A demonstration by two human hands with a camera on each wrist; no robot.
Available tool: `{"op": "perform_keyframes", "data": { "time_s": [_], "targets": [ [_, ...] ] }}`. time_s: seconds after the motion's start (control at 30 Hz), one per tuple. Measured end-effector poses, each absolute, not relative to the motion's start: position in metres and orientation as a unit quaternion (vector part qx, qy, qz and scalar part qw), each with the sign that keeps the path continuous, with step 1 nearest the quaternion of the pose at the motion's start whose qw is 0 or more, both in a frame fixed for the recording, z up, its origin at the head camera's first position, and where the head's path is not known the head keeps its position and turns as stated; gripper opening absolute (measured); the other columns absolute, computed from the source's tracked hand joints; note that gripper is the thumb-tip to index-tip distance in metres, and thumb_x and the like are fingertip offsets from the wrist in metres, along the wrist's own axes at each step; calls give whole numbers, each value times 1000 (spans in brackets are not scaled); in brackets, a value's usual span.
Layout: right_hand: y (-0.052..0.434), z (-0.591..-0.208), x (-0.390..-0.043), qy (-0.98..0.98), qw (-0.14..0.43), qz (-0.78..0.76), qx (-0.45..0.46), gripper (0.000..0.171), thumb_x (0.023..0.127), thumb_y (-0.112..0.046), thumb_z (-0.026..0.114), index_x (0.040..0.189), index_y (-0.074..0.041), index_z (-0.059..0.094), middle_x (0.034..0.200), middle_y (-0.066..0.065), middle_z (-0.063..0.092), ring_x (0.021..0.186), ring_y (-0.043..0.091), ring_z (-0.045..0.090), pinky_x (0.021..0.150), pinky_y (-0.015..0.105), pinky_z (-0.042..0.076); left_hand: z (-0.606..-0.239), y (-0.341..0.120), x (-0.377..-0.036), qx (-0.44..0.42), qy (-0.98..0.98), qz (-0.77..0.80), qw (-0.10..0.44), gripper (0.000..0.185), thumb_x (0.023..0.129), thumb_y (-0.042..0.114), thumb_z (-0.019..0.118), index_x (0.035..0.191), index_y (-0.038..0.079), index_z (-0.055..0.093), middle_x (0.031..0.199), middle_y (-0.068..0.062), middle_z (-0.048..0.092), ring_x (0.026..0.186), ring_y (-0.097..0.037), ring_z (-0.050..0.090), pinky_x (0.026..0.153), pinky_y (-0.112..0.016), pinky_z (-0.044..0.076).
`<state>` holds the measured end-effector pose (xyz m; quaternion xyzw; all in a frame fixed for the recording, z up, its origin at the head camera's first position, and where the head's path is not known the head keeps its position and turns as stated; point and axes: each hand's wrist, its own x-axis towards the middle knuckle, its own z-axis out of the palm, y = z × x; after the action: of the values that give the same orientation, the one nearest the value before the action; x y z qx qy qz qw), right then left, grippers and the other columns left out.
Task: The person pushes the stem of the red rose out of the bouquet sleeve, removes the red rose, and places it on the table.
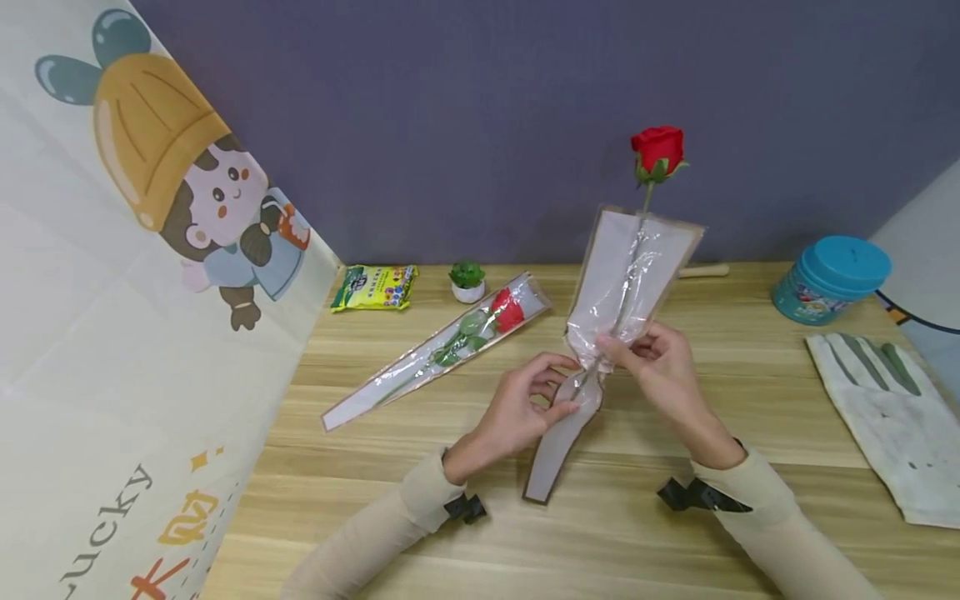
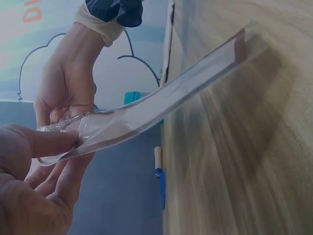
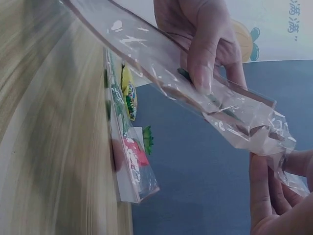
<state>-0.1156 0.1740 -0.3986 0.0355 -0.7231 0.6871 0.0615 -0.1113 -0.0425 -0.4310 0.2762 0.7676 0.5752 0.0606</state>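
Note:
A red artificial rose point(image 1: 660, 154) stands out of the wide top of a clear-fronted flower sleeve point(image 1: 611, 258), its stem running down inside. Both hands hold this sleeve above the table, tilted, its narrow end toward the person. My left hand point(image 1: 517, 407) pinches it below the crumpled middle, thumb on the front. Just above, my right hand point(image 1: 667, 375) pinches the gathered plastic between thumb and fingers. In the right wrist view the green stem tip point(image 3: 210, 95) shows through the plastic near the left thumb. Left of the hands lies another wrapped rose point(image 1: 461, 337) on the table.
Along the back of the wooden table point(image 1: 315, 492) are a yellow-green packet point(image 1: 375, 287), a small potted plant point(image 1: 468, 282) and a wooden handle point(image 1: 705, 271), partly behind the sleeve. At right stand a teal lidded tub point(image 1: 825, 279) and a white glove lying flat point(image 1: 892, 433).

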Motion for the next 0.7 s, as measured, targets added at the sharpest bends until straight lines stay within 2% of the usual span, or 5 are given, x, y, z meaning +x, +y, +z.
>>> {"op": "perform_keyframes", "data": {
  "time_s": [0.23, 0.33, 0.6, 0.7],
  "targets": [
    [185, -389, -118, -647, 103, 755, 5, 15, 95, 0, 73, 94, -15, 71, 82, -10, 79, 73, 0, 73, 69, 16, 61, -434, -43, -109, 277, 783, 550, 91, 52, 83, -5, 82, 131, -1, 61, 110, -22, 76, 88, -27, 75, 73, -17, 62],
    [190, -386, -119, -637, 107, 763, 13, 14, 95, 0, 72, 95, -14, 72, 83, -10, 80, 75, 0, 74, 69, 15, 60, -433, -44, -109, 275, 783, 549, 100, 51, 85, -3, 81, 131, -1, 60, 108, -23, 76, 88, -28, 75, 71, -17, 62],
    [191, -387, -119, -655, 93, 748, 39, 12, 95, -1, 72, 97, -13, 73, 86, -9, 81, 79, 1, 75, 71, 16, 61, -431, -47, -112, 274, 781, 553, 96, 63, 84, 0, 84, 139, 5, 55, 113, -17, 72, 80, -7, 66, 67, -18, 59],
    [190, -389, -118, -674, 85, 733, 40, 12, 96, -3, 73, 98, -14, 74, 86, -10, 81, 78, 1, 75, 69, 16, 61, -430, -47, -114, 264, 765, 581, 88, 62, 85, 2, 83, 140, 5, 54, 116, -18, 71, 82, -4, 64, 67, -17, 58]
  ]
}}
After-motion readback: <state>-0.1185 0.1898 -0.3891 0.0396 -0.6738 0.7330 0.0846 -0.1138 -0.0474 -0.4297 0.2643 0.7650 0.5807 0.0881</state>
